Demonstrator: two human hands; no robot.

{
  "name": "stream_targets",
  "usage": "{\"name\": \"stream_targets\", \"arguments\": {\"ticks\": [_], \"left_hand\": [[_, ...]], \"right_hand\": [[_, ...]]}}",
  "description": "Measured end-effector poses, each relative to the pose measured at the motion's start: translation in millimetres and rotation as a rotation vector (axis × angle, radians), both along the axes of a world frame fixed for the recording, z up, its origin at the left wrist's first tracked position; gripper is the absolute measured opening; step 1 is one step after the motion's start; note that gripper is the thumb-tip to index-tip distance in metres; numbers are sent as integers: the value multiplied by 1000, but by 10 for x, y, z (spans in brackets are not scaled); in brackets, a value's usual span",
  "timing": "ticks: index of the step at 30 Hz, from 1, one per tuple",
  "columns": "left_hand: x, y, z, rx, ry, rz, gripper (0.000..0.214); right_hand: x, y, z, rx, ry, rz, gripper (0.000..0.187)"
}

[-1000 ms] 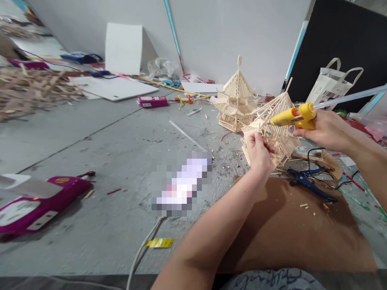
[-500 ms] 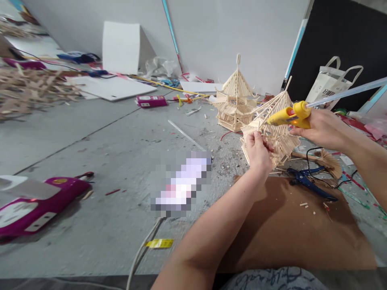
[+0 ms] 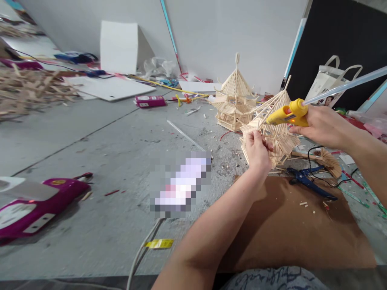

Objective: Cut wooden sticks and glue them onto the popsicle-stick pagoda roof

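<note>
My right hand (image 3: 320, 125) is wrapped around a yellow hot glue gun (image 3: 287, 114), with a long clear glue stick (image 3: 341, 88) coming out of its back. The gun's nozzle points left, close to the roof of a pagoda model (image 3: 279, 141) built from thin wooden sticks. My left hand (image 3: 258, 150) is closed at the model's near left side, fingertips pinched together around what looks like a thin wooden stick (image 3: 259, 124) just under the nozzle. Its other fingers touch the lower roof. Behind stands a second stick pagoda (image 3: 236, 102), with a pointed roof and a loop on top.
Blue pliers (image 3: 311, 183) and a small wooden fan (image 3: 330, 163) lie by a brown board (image 3: 299, 229). A blurred-out phone (image 3: 183, 183) with a cable lies left of my arm. Magenta power strips (image 3: 57, 201), a loose glue stick (image 3: 184, 135) and a wood heap (image 3: 33, 90) are farther left.
The view has shifted very slightly. Both hands, the glue gun and the model keep nearly the same places.
</note>
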State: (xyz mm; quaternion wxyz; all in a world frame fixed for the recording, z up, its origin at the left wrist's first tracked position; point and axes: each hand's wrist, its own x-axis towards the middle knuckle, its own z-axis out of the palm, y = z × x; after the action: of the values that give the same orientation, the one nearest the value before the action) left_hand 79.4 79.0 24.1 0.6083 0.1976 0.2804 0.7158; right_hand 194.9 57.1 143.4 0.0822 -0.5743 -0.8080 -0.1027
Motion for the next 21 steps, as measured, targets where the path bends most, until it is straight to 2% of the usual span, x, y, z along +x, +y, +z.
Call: {"name": "stream_targets", "arguments": {"ticks": [9,16,21], "left_hand": [[-7,10,7,5,2,6,23],[2,23,-35,44,53,-7,25],[-6,41,-44,46,119,-18,23]], "right_hand": [[30,21,-9,27,7,55,35],[8,-50,59,22,-44,-6,43],[73,-88,68,49,-2,-56,41]]}}
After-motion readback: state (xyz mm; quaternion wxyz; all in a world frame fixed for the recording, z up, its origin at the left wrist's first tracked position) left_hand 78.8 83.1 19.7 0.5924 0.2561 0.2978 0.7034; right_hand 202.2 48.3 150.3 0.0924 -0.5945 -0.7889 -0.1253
